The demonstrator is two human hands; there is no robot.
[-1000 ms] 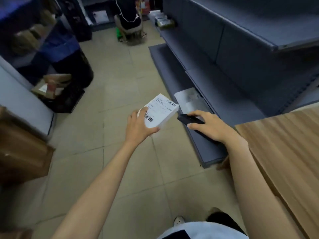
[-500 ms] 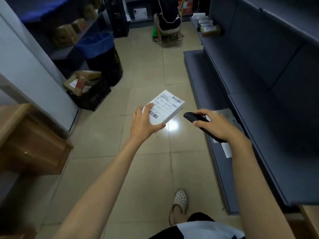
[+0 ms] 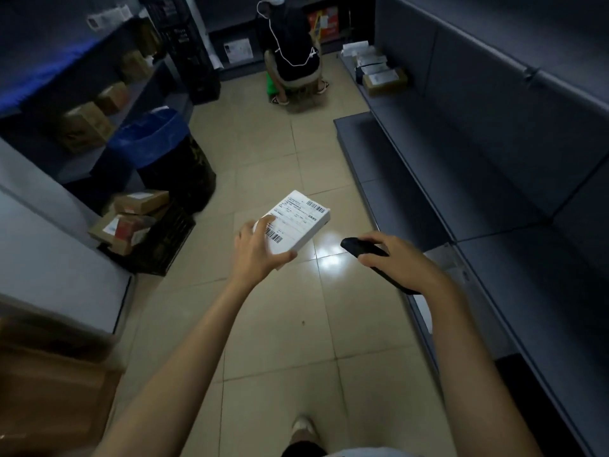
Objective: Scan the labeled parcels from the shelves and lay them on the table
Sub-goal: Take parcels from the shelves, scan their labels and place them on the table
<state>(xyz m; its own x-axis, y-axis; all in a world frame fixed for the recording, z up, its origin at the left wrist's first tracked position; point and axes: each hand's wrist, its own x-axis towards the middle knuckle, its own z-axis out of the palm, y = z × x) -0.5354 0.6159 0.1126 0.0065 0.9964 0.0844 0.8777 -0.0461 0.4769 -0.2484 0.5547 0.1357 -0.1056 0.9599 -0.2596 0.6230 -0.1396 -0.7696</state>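
My left hand [image 3: 258,249] grips the parcel [image 3: 298,222], right hand [image 3: 403,262] grips the scanner [image 3: 362,249]; scanning step, next aim at the barcode.

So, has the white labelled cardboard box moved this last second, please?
Yes: the white labelled cardboard box has drifted left, away from the grey bottom shelf.

Left hand [image 3: 255,250] holds a labeled parcel [image 3: 298,222]; right hand [image 3: 398,258] grips a scanner [image 3: 359,247].
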